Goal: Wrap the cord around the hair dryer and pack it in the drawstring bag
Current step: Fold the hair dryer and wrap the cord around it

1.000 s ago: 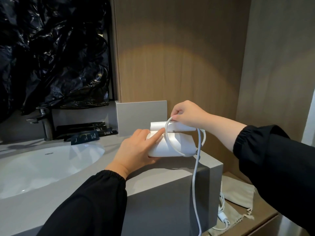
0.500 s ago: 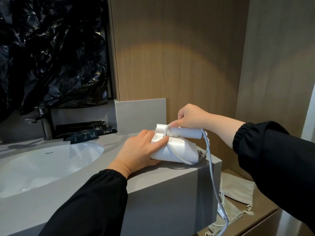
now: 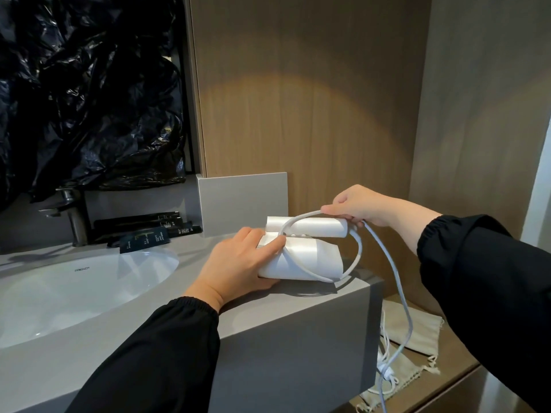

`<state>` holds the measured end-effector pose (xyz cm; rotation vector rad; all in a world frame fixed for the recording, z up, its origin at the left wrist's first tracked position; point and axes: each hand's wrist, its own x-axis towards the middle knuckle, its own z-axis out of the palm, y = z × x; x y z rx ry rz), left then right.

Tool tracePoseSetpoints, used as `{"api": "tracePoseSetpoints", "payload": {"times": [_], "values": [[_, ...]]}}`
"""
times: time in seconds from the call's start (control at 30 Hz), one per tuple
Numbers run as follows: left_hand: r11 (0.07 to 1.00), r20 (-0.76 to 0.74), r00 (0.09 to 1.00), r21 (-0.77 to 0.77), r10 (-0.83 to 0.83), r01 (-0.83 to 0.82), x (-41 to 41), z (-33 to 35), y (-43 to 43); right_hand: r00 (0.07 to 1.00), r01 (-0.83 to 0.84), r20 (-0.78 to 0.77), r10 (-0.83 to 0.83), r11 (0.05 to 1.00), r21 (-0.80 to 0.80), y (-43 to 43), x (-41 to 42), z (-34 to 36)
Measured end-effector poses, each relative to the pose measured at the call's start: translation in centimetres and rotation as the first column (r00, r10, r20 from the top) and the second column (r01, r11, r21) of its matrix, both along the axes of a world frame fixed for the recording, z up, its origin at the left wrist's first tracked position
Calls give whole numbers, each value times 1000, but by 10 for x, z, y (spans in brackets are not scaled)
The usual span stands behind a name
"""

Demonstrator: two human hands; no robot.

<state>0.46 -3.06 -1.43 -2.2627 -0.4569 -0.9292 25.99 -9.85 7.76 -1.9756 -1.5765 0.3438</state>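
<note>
- My left hand (image 3: 238, 263) clasps the folded hair dryer (image 3: 301, 257) against the counter (image 3: 268, 317); the dryer sits at 3 o'clock of my fingers.
- Wrapping has barely begun: one loop of cord (image 3: 360, 248) crosses it.
- My right hand (image 3: 357, 207), at the dryer's 1 o'clock, pinches the cord; the rest hangs.
- The drawstring bag (image 3: 423, 329) lies at 5 o'clock, not yet packed.

The dryer (image 3: 298, 259) lies on the counter's (image 3: 268, 320) right end, with the sink (image 3: 74, 293) to its left and the tap (image 3: 73, 216) behind the sink. The left hand (image 3: 238, 263) holds the dryer's left end; the right hand (image 3: 357, 207) pinches the cord (image 3: 360, 242) above its far right end. The cord loops over the dryer and drops past the counter's edge onto the bag (image 3: 417, 329), which lies on a lower shelf (image 3: 453, 368).
</note>
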Motion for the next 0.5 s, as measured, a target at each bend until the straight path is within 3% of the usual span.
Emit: {"api": "tracePoseSetpoints", "payload": {"times": [0.1,0.17,0.4,0.5], "values": [[1000,1,1000,-17,7,-7,-2,0,1,941,-121,-320,106,992,-30,-9,17,2],[999,-1,1000,-52,-3,3,-1,0,0,899,-186,-410,156,982,-36,-12,28,1],[997,1,997,-2,-72,72,2,0,1,944,8,-329,24,995,96,-4,22,-9],[995,39,995,14,-97,96,1,0,1,942,59,-335,-28,995,82,0,19,-12]]}}
